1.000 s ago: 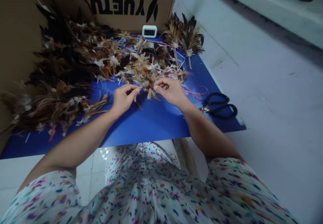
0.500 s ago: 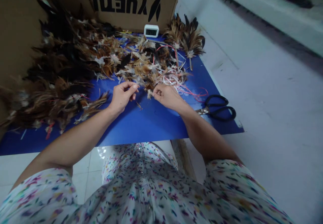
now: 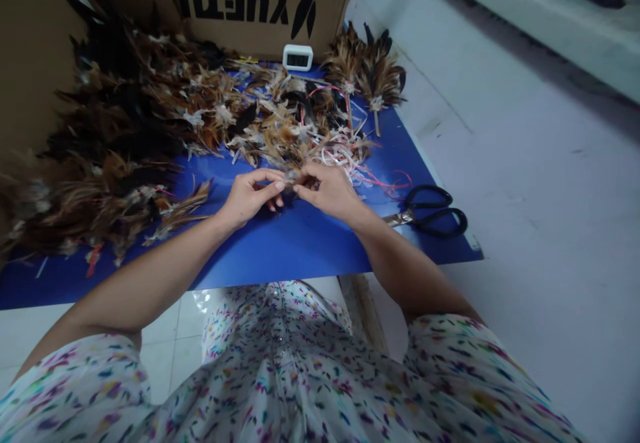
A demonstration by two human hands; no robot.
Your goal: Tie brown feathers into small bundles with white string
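Note:
Over the blue table (image 3: 300, 250) my left hand (image 3: 256, 195) pinches the left side of a small fluffy feather piece (image 3: 290, 176). My right hand (image 3: 327, 191) has its thumb and fingers closed on the right side of the same piece. The fingers hide much of it. Just beyond both hands lies a loose heap of brown and white feathers (image 3: 285, 130). White and pink ribbons (image 3: 343, 153) are tangled behind my right hand.
Black-handled scissors (image 3: 425, 213) lie at the right edge. Bundled brown and black feathers (image 3: 135, 116) cover the left side. A white digital clock (image 3: 298, 58) stands before a cardboard box (image 3: 240, 36). More feather bundles (image 3: 377, 76) rest at the back right.
My hands have come closer together, and my left hand has moved right onto the feather piece. My right hand's fingertips have shifted slightly left.

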